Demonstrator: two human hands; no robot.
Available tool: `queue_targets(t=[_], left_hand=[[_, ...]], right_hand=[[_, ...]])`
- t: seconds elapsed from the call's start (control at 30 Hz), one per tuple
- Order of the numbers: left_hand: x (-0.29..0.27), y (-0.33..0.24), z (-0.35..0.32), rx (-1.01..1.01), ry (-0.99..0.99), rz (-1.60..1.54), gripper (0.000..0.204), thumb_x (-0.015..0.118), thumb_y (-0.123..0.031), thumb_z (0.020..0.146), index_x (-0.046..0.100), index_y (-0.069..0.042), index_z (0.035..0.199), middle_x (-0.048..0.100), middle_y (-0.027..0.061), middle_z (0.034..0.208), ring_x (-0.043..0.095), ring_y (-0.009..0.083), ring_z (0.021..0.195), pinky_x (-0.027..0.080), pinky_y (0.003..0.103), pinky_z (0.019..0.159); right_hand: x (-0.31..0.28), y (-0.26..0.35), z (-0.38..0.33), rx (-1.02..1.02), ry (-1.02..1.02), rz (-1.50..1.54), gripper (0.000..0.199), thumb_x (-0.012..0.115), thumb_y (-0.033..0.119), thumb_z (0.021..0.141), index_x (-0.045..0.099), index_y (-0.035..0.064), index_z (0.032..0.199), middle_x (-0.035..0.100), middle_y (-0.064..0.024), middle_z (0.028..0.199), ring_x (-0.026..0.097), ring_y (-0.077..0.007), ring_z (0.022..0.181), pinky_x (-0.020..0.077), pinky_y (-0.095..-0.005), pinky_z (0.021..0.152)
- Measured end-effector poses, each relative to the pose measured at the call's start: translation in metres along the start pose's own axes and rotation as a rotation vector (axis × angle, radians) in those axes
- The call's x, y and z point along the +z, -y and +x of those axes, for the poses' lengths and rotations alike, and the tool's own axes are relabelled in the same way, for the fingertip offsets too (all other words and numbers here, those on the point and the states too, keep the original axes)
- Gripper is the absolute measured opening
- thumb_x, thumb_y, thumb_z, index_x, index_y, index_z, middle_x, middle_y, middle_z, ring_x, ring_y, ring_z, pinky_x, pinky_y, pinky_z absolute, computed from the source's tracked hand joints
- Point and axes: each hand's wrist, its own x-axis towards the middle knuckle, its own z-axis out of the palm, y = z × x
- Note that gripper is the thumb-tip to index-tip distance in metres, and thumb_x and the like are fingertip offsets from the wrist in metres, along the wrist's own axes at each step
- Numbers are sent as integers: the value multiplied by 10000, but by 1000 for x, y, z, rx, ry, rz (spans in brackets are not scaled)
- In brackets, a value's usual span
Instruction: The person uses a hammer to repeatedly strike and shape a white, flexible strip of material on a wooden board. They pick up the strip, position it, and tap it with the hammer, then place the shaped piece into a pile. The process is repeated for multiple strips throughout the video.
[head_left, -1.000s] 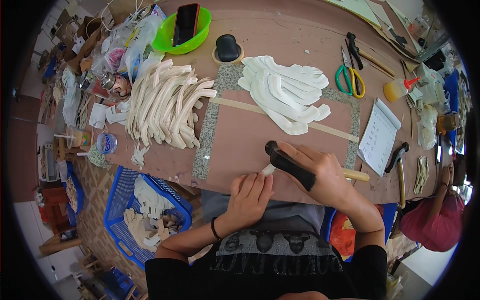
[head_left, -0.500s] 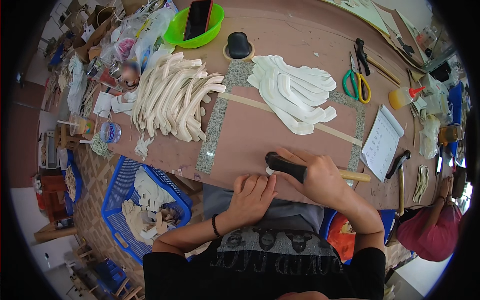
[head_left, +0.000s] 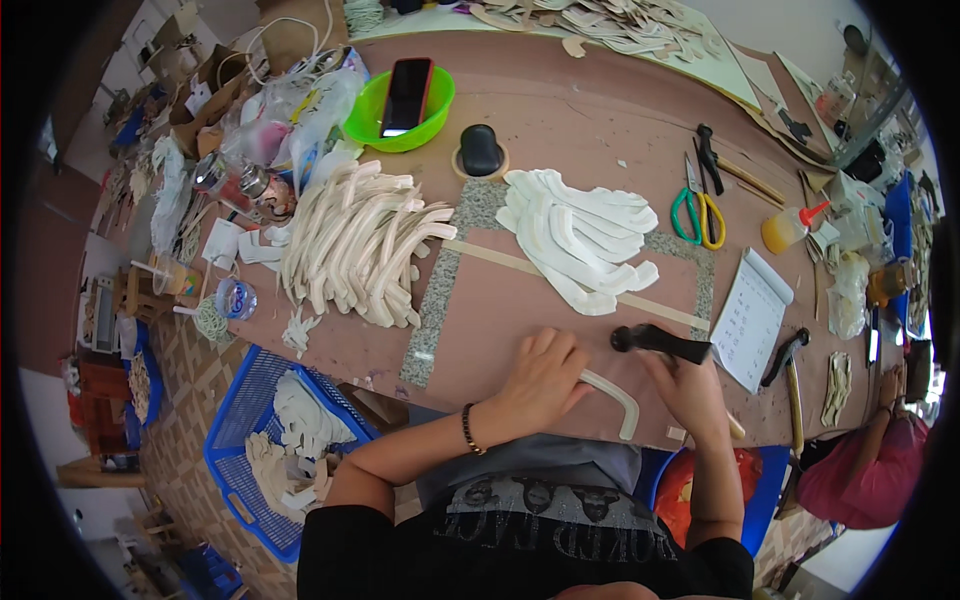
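Observation:
My right hand [head_left: 690, 395] is closed round a hammer [head_left: 660, 342]. Its black head is raised over the board, and the end of the wooden handle shows below my palm. My left hand [head_left: 543, 382], with a beaded bracelet at the wrist, holds one end of a bent cream strip [head_left: 625, 405] between thumb and fingers. The strip lies near the table's front edge, hooking down at its right end. Beyond my hands, a pile of white curved strips [head_left: 575, 235] rests on the brown-covered board. A larger heap of beige strips [head_left: 355, 245] is to the left.
Scissors [head_left: 698, 210], another hammer [head_left: 735, 165], a notepad [head_left: 752, 318] and a glue bottle [head_left: 790, 228] lie at right. A green bowl [head_left: 430, 130] with a phone stands at back. A blue basket [head_left: 250, 480] of scraps is lower left. Another person's arm [head_left: 885, 390] shows at far right.
The view has tilted, so the table appears lower. My hands have moved apart, and the bent strip now shows between them. The hammer head has turned to point left, lying nearly level.

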Motion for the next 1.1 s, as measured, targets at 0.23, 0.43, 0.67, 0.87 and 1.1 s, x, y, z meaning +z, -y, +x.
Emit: queue_targets(t=[0.23, 0.43, 0.67, 0.87, 1.1], left_hand=[[-25, 24, 2, -94, 156, -320, 221, 805, -155, 840, 599, -83, 873, 625, 58, 840, 606, 263, 854, 456, 396, 819], [-145, 112, -45, -420, -554, 246, 182, 785, -76, 830, 670, -35, 966, 636, 99, 837, 621, 302, 815, 473, 410, 752], [-80, 76, 19, -2, -318, 128, 153, 775, -95, 838, 686, -38, 948, 617, 103, 968, 585, 324, 942, 464, 432, 826], [6, 54, 106, 191, -97, 164, 309, 827, -182, 786, 673, -54, 1021, 587, 86, 1014, 555, 315, 1000, 444, 451, 856], [21, 75, 124, 88, 69, -24, 315, 856, -148, 732, 618, -54, 917, 594, 103, 954, 576, 341, 938, 450, 459, 823]], right_hand=[[1, -31, -12, 208, 37, 81, 258, 697, 142, 967, 693, 2, 1184, 645, -56, 864, 550, -134, 789, 486, -307, 741], [8, -40, -15, 72, -22, 80, 257, 712, 166, 959, 702, 13, 1165, 641, -55, 836, 558, -154, 756, 489, -328, 713], [6, -29, -15, 26, -5, 30, 336, 716, 236, 949, 659, 46, 1220, 716, -210, 959, 709, -379, 873, 553, -414, 770], [11, -30, -24, -35, -80, 54, 341, 724, 272, 936, 664, 115, 1232, 728, -205, 973, 712, -414, 887, 575, -466, 739], [14, -37, -23, 6, -23, 24, 355, 651, 357, 967, 636, 188, 1279, 738, -176, 943, 708, -418, 857, 568, -508, 750]])
